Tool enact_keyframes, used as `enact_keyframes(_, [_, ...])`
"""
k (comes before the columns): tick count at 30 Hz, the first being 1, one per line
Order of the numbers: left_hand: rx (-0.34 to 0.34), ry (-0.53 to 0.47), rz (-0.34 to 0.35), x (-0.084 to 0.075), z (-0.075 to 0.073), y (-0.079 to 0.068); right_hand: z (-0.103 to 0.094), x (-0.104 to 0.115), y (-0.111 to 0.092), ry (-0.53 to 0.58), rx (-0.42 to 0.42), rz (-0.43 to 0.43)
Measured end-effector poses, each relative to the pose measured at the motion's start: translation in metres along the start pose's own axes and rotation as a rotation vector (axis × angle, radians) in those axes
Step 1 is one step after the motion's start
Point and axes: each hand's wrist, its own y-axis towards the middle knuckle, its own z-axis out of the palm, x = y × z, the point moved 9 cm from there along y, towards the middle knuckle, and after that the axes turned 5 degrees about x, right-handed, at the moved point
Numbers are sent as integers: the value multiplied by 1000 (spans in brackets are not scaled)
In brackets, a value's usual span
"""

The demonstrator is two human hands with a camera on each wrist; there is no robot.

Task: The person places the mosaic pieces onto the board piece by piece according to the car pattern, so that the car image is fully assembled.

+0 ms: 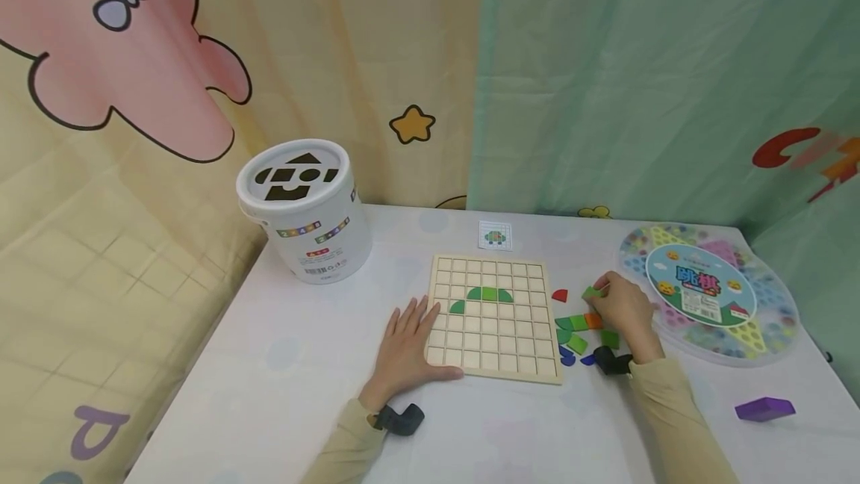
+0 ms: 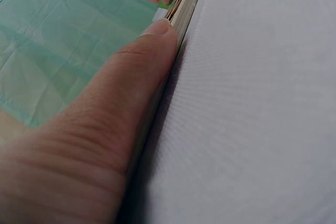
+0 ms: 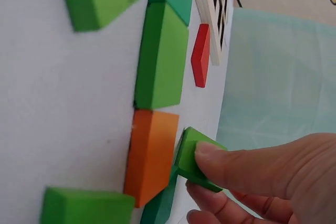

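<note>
A wooden grid board point(image 1: 488, 346) lies on the table with several green pieces point(image 1: 490, 294) set in its upper cells. My left hand point(image 1: 406, 353) rests at the board's lower left corner, fingers spread and thumb along the near edge. Right of the board, my right hand point(image 1: 626, 312) pinches a green square block point(image 3: 190, 158) between thumb and fingers. Beside that block, in the right wrist view, lie an orange block point(image 3: 152, 156) and a light green block point(image 3: 163, 59). A red quarter-round piece point(image 3: 200, 56) lies closer to the board.
Blue pieces point(image 1: 567, 355) lie near the board's right edge. A small pattern card point(image 1: 495, 236) is behind the board. The white bucket point(image 1: 322, 245) with a shape-hole lid stands back left. A round game box point(image 1: 712, 290) lies at right, a purple block point(image 1: 764, 409) in front of it.
</note>
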Motion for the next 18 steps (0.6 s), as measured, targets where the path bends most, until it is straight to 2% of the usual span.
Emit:
enact_keyframes(5, [-5, -13, 3, 1, 1, 0, -3, 11, -6, 16, -87, -38])
enact_keyframes(11, [-3, -23, 7, 1, 2, -1, 1, 39, -14, 30, -166, -150])
enact_keyframes(18, [4, -15, -1, 3, 5, 0, 21, 71, -22, 105, -165, -278])
